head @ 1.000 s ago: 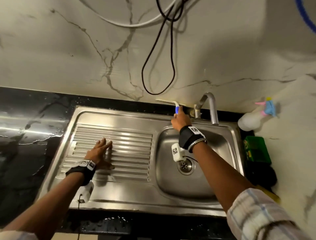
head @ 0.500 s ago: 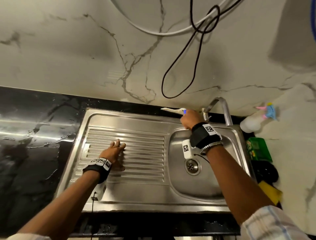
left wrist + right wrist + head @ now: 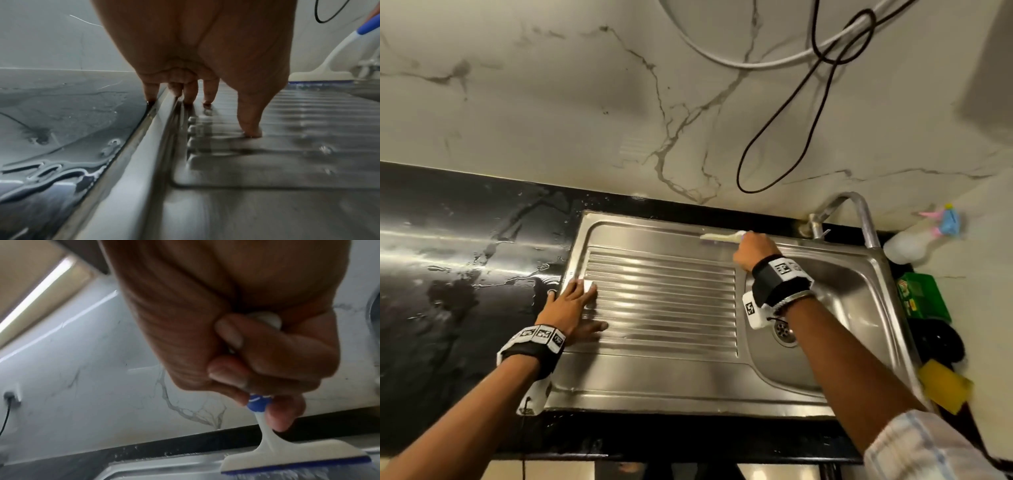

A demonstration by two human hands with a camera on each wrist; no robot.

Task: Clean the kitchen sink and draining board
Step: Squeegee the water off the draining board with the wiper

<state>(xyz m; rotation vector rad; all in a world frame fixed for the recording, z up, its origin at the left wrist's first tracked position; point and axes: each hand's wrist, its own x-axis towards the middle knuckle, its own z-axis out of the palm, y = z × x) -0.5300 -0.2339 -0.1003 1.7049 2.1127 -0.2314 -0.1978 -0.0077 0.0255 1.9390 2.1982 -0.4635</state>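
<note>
A stainless steel sink [image 3: 859, 308] with a ribbed draining board [image 3: 664, 301] is set in a black counter. My right hand [image 3: 751, 251] grips the handle of a white squeegee [image 3: 719, 236] with a blue blade [image 3: 298, 466]; its head lies on the board's back rim, left of the tap [image 3: 859, 212]. My left hand [image 3: 571, 305] rests flat on the board's left edge, fingers straight [image 3: 249, 129], the outer fingertip on the counter beside the rim. The drain [image 3: 784, 330] shows behind my right wrist.
The wet black counter [image 3: 458, 274] stretches left of the sink. On the right stand a white spray bottle [image 3: 914, 240], a green box [image 3: 923, 294], a black round object [image 3: 938, 342] and a yellow sponge [image 3: 945, 387]. Black and white cables [image 3: 780, 137] hang on the marble wall.
My right hand carried the squeegee left from beside the tap onto the board's back rim. My left hand slid left across the ribs to the board's left edge.
</note>
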